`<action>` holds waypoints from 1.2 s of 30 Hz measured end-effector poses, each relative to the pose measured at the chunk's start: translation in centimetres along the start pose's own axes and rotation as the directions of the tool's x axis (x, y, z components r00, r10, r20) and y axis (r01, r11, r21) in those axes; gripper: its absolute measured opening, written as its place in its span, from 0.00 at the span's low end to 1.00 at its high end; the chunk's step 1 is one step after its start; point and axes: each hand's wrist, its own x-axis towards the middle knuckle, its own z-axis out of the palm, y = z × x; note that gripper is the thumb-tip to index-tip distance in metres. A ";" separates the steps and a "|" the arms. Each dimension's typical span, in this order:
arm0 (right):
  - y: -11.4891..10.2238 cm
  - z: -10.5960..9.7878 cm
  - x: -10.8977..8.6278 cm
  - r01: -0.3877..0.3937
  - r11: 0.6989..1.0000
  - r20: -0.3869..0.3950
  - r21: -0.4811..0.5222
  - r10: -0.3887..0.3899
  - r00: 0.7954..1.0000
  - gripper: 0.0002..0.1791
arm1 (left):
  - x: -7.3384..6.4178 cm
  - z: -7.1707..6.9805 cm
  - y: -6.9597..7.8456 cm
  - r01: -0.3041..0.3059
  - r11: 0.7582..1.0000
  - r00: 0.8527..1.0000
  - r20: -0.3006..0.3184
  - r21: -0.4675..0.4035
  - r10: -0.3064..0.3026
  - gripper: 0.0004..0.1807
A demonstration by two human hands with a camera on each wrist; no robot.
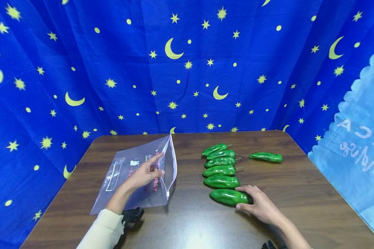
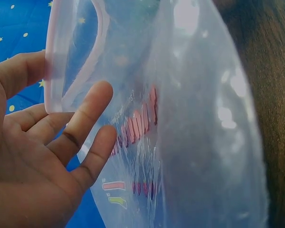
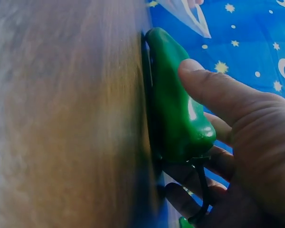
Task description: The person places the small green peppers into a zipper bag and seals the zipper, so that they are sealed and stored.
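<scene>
A translucent slider zip bag (image 1: pixel 124 180) with pink printing lies at the left of the table, its mouth parted toward the right. Over its top side is my left hand (image 1: pixel 148 174), thumb and index finger spread apart with their tips at the rim; the wrist view shows the other fingers loosely extended beside the plastic. My right hand (image 1: pixel 260 202) grips the nearest green pepper (image 1: pixel 225 196) by its stem end, thumb on one side and fingers on the other. In the right wrist view that pepper (image 3: pixel 173 104) lies close along the tabletop, its stem hanging past the fingers.
Several more green peppers (image 1: pixel 220 170) lie in a column beyond the held one, stems rightward. Another green pepper (image 1: pixel 266 157) lies apart at the right. The wooden table (image 1: pixel 190 211) ends at a blue star-patterned curtain (image 1: pixel 193 76) behind and at both sides.
</scene>
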 end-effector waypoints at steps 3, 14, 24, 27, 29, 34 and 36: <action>0.2 0.1 -0.1 -0.007 1.000 -0.007 0.004 0.007 1.000 0.30 | 0.0 0.0 0.0 -0.010 1.000 1.000 0.003 -0.001 0.010 0.41; 1.1 0.5 -0.4 0.003 0.999 -0.025 0.034 -0.002 1.000 0.28 | -0.3 0.2 0.1 -0.002 1.000 1.000 0.013 -0.020 0.003 0.41; 1.2 0.5 -0.3 0.017 0.997 -0.042 0.080 -0.014 0.999 0.27 | -0.2 0.3 0.2 -0.007 1.000 1.000 0.019 -0.023 0.007 0.41; 1.1 0.3 -0.4 0.000 0.994 -0.037 0.111 0.004 0.999 0.27 | -0.1 0.3 0.1 -0.014 0.999 1.000 0.023 -0.031 0.015 0.41; 1.0 0.2 -0.3 -0.003 0.993 -0.041 0.115 0.007 0.999 0.26 | 0.0 0.4 0.1 -0.019 0.999 0.999 0.025 -0.036 0.020 0.41; 0.3 -0.3 0.0 0.011 0.993 -0.061 0.118 -0.004 0.998 0.26 | 0.1 0.6 0.2 -0.030 0.999 0.999 0.018 -0.038 0.030 0.40; -0.1 -0.6 0.2 0.016 0.991 -0.067 0.134 -0.007 0.998 0.26 | 0.1 0.7 0.1 -0.047 0.998 0.999 0.015 -0.033 0.047 0.40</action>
